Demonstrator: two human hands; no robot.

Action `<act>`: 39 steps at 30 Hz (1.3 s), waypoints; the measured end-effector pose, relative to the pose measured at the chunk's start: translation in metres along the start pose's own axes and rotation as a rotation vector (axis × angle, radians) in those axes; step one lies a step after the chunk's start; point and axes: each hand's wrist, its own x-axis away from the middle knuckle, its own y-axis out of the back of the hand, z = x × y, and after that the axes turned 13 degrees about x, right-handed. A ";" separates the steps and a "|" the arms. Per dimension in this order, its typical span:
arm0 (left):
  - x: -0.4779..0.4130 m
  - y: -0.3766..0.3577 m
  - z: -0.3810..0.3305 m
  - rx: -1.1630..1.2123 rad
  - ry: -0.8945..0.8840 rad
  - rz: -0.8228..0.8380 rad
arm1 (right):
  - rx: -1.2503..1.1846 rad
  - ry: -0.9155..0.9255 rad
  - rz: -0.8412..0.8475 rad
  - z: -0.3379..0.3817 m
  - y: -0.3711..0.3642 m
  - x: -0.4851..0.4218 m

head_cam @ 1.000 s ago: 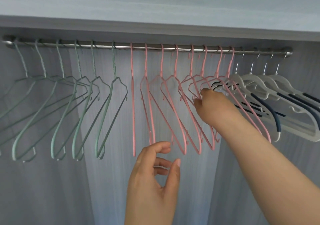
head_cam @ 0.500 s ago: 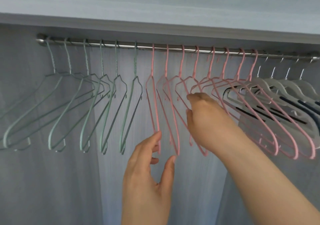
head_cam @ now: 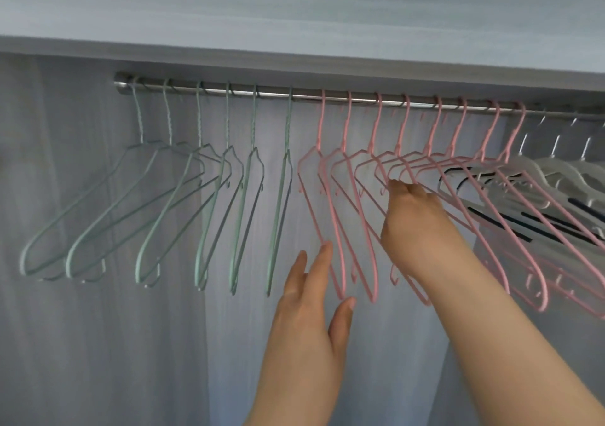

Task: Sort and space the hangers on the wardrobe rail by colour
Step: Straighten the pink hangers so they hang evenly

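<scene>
A metal rail (head_cam: 271, 94) runs under the wardrobe shelf. Several green hangers (head_cam: 209, 216) hang on its left part, several pink hangers (head_cam: 363, 229) in the middle, and white hangers with dark strips (head_cam: 556, 176) at the right. My right hand (head_cam: 415, 222) reaches up among the pink hangers, its fingers curled round the upper shoulder wire of one of them. Lower down, my left hand (head_cam: 311, 311) has straight fingers. Its fingertips touch the leftmost pink hanger (head_cam: 334, 229), and the thumb lies beside that hanger's lower end.
The wardrobe shelf edge (head_cam: 294, 45) sits just above the rail. Behind the hangers is the pale grey back panel (head_cam: 98, 327). A gap on the rail separates the last green hanger from the first pink one.
The view has swung left, so the rail sits further right. My left hand has risen and straightened its fingers against the leftmost pink hanger. My right hand keeps its hold among the pink hangers.
</scene>
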 end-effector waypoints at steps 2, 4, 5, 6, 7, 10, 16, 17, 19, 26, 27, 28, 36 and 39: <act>-0.002 -0.001 0.002 -0.007 -0.044 -0.016 | -0.034 -0.047 0.058 0.000 -0.002 -0.006; -0.001 0.000 0.005 0.000 -0.080 -0.030 | -0.080 -0.088 0.098 0.000 -0.006 -0.012; -0.001 0.001 0.008 -0.001 -0.095 -0.042 | -0.100 -0.099 0.108 0.000 -0.008 -0.015; -0.001 0.002 0.010 -0.003 -0.106 -0.055 | -0.116 -0.106 0.110 0.000 -0.011 -0.018; -0.001 0.003 0.010 -0.004 -0.112 -0.064 | -0.128 -0.111 0.102 0.000 -0.013 -0.020; -0.002 0.005 0.012 -0.002 -0.124 -0.063 | -0.157 -0.125 0.069 0.000 -0.020 -0.021; -0.002 0.005 0.016 0.020 -0.116 -0.083 | -0.175 -0.115 0.059 0.001 -0.025 -0.026; -0.002 0.005 0.016 0.025 -0.110 -0.086 | -0.182 -0.119 0.055 0.001 -0.025 -0.027; -0.003 0.005 0.016 0.030 -0.103 -0.097 | -0.194 -0.126 0.047 0.001 -0.025 -0.027; 0.000 0.005 0.013 0.003 -0.152 -0.121 | -0.234 -0.120 0.040 0.001 -0.030 -0.028; 0.001 0.006 0.012 0.002 -0.160 -0.128 | -0.250 -0.110 0.036 0.001 -0.030 -0.028; 0.002 0.007 0.012 0.002 -0.170 -0.136 | -0.268 -0.102 0.041 0.000 -0.028 -0.027; 0.008 0.037 -0.003 -0.005 -0.289 -0.308 | -0.303 -0.124 0.030 0.008 -0.005 -0.010; 0.009 0.052 -0.006 0.019 -0.290 -0.374 | -0.301 -0.026 -0.164 0.024 0.005 0.007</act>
